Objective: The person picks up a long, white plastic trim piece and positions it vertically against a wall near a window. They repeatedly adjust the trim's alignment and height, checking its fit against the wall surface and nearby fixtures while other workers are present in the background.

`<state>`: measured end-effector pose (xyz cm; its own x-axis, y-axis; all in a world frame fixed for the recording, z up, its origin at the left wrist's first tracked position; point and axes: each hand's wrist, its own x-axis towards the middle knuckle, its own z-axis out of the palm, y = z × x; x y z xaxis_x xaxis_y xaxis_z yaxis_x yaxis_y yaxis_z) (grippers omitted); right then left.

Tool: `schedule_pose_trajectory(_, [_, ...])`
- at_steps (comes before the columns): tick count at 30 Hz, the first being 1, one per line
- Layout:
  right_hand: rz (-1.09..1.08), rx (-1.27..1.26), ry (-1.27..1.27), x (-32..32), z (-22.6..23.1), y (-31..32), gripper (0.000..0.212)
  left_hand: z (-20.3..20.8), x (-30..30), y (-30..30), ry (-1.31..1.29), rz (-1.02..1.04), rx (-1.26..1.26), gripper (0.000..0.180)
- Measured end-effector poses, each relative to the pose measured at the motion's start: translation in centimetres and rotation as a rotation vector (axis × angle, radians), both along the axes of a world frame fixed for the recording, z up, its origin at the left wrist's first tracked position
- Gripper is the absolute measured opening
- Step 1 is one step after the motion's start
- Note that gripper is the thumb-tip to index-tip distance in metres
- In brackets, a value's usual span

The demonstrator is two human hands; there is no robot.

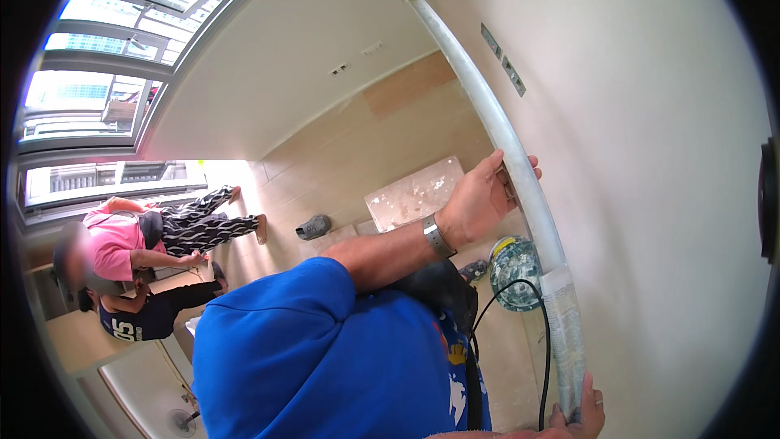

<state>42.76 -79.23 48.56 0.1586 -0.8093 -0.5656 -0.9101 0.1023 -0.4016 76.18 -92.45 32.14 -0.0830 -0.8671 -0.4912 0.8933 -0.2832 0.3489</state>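
A long, narrow pale-grey bar (487, 106) runs from the upper middle down along the wall, its edges bent by the lens. My left hand (483, 199), with a watch at the wrist, is closed around the bar's middle, thumb on one side and fingertips showing past the other. Lower down, a whitish wrapped or coated stretch (561, 317) covers the bar's near end. That end is gripped by my right hand (587, 410), partly cut off at the lower edge. A black cable (546, 341) loops down beside the bar.
A plaster-spattered bucket (513, 272) stands close to the bar. On the floor are a spattered board (414, 195) and a grey clog (314, 228). The wall (650, 195) rises on the right with recessed boxes (504, 61). Two people, one in pink (118, 236), are by the windows.
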Motion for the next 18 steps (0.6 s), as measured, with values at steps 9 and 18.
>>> schedule_pose_trajectory(9, [0.151, -0.106, 0.087, -1.0, 7.0, -0.5, 0.053, 6.3, -1.7, 0.6, -0.009, 0.011, -0.138, 0.043])
schedule_pose_trajectory(18, [0.227, -0.163, 0.104, -0.6, 8.1, -0.5, 0.062, 6.7, -1.6, 1.1, 0.031, 0.042, -0.144, 0.043])
